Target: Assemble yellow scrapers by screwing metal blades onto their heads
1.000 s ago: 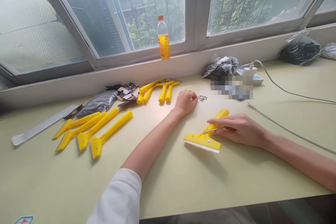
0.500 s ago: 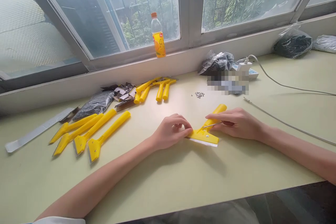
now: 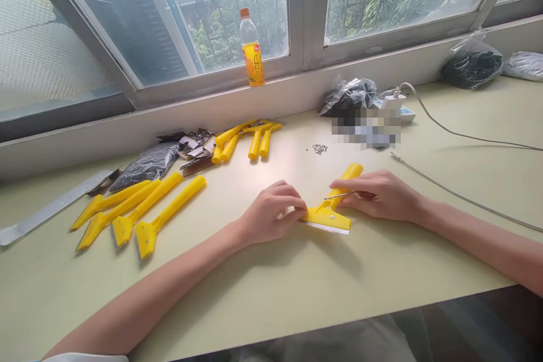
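A yellow scraper with a blade along its near edge and one silver screw in its head is between my hands. My left hand pinches the left end of the scraper's head. Fingers of my right hand are closed on a thin metal tool, whose tip points left over the neck of the scraper. The scraper's handle slants away to the upper right, beside my right fingertips. Beyond it lies a small pile of silver screws.
Several yellow scrapers lie at the left, others near the wall. A bagged dark bundle and dark scraps are behind. A bottle stands on the sill. Cables and a power strip are at the right.
The metal tool's tip has lifted slightly and shifted left from the scraper's neck. My left hand keeps its pinch. The whole view has shifted a little.
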Demonstrator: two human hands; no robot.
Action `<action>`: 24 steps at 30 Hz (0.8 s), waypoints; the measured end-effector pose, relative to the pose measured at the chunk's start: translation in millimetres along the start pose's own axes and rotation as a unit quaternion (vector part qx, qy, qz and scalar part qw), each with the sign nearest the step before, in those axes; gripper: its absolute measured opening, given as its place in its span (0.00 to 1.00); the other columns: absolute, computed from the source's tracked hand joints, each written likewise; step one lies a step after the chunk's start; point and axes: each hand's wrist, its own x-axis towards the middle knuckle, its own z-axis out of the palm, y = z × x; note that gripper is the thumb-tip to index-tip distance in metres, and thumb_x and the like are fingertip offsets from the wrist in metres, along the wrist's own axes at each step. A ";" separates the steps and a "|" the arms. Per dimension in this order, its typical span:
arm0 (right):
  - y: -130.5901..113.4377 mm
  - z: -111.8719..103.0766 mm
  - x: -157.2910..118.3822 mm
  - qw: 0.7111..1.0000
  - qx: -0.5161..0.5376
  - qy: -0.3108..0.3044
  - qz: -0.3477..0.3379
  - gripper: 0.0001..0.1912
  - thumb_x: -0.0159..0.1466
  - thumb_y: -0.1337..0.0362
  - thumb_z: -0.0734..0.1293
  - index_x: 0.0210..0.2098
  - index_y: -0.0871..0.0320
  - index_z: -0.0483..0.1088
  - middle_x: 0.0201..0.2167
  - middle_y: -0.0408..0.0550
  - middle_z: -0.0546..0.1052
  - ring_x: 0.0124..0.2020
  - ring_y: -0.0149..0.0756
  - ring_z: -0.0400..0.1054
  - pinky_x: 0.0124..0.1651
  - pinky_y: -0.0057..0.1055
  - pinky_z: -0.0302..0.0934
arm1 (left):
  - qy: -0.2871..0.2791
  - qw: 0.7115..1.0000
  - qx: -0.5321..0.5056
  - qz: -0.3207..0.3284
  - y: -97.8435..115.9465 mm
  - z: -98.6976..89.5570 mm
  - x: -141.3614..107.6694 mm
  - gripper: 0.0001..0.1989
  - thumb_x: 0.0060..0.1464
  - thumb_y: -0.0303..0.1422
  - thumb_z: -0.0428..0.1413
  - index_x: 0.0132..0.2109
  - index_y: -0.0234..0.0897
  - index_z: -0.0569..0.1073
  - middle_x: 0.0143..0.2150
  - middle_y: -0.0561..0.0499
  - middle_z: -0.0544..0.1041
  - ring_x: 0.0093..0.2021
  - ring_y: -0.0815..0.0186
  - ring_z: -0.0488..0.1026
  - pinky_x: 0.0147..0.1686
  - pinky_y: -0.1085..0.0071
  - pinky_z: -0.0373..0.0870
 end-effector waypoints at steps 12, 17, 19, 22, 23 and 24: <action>-1.0 -0.5 -0.1 1.000 -0.001 0.004 0.006 0.13 0.68 0.58 0.67 0.49 0.54 0.78 0.30 0.43 0.83 0.19 0.27 0.68 0.26 0.28 0.61 | -0.018 0.994 0.071 0.078 2.2 -4.4 -5.1 0.12 0.56 0.40 0.63 0.44 0.39 0.79 0.42 0.43 0.81 0.41 0.60 0.73 0.43 0.61 0.74; -6.2 -0.8 3.9 0.999 -0.037 0.030 0.016 0.13 0.68 0.58 0.67 0.47 0.54 0.79 0.27 0.44 0.82 0.18 0.28 0.65 0.26 0.29 0.58 | 0.001 0.997 0.065 0.039 -4.8 -0.2 -5.6 0.08 0.62 0.36 0.58 0.45 0.39 0.79 0.43 0.44 0.82 0.43 0.61 0.76 0.45 0.62 0.75; -8.0 0.4 6.9 0.997 -0.054 0.038 0.028 0.13 0.68 0.57 0.66 0.46 0.54 0.79 0.27 0.44 0.82 0.18 0.29 0.66 0.26 0.30 0.57 | 0.018 0.998 0.052 0.010 -7.9 1.8 -6.0 0.08 0.62 0.34 0.57 0.44 0.39 0.80 0.44 0.45 0.83 0.43 0.61 0.78 0.45 0.63 0.76; -8.1 4.5 12.2 0.996 -0.069 0.048 0.044 0.13 0.67 0.55 0.67 0.45 0.52 0.80 0.28 0.43 0.82 0.20 0.29 0.68 0.27 0.30 0.57 | 0.050 0.997 0.032 -0.043 -11.4 3.3 -5.9 0.07 0.61 0.33 0.58 0.43 0.39 0.81 0.44 0.46 0.83 0.42 0.61 0.79 0.45 0.64 0.76; -7.9 6.0 14.2 0.995 -0.072 0.049 0.048 0.12 0.67 0.54 0.67 0.44 0.51 0.80 0.27 0.42 0.81 0.21 0.29 0.67 0.27 0.30 0.56 | 0.059 0.996 0.025 -0.062 -12.2 3.2 -5.5 0.07 0.61 0.32 0.58 0.43 0.40 0.81 0.44 0.46 0.83 0.42 0.61 0.80 0.46 0.64 0.76; -8.0 7.3 16.6 0.995 -0.074 0.049 0.053 0.13 0.67 0.54 0.67 0.44 0.51 0.80 0.25 0.41 0.80 0.21 0.29 0.67 0.26 0.30 0.55 | 0.064 0.995 0.019 -0.080 -12.6 2.9 -4.9 0.07 0.61 0.32 0.58 0.42 0.40 0.81 0.44 0.47 0.83 0.41 0.61 0.80 0.46 0.64 0.76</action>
